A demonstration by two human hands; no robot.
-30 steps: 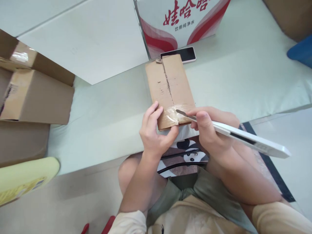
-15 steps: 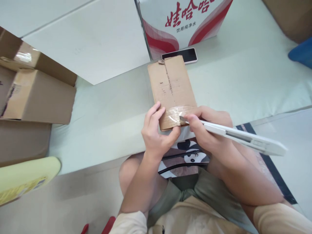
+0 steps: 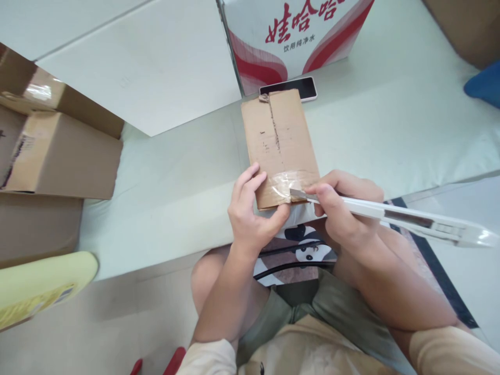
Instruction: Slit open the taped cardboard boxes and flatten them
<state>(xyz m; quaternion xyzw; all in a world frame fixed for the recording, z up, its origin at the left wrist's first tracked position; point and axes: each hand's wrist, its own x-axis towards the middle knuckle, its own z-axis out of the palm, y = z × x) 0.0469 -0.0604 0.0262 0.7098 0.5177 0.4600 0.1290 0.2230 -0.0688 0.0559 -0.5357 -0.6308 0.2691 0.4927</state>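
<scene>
A flat brown cardboard package (image 3: 278, 140) lies lengthwise on a pale green surface (image 3: 175, 172), with clear tape across its near end. My left hand (image 3: 250, 213) pinches that near end, thumb below and fingers on top. My right hand (image 3: 339, 208) is closed round a long white utility knife (image 3: 406, 219). The knife's metal blade tip rests on the tape at the seam.
A black phone (image 3: 291, 87) lies just beyond the package, in front of a white and red printed carton (image 3: 289, 36). Brown cardboard boxes (image 3: 58, 151) stack at the left. A yellow object (image 3: 39, 286) lies at lower left, something blue (image 3: 484, 86) at right.
The knife blade slid from the tape's upper edge down to its near part. The handle swung lower and further right. My left hand kept its grip.
</scene>
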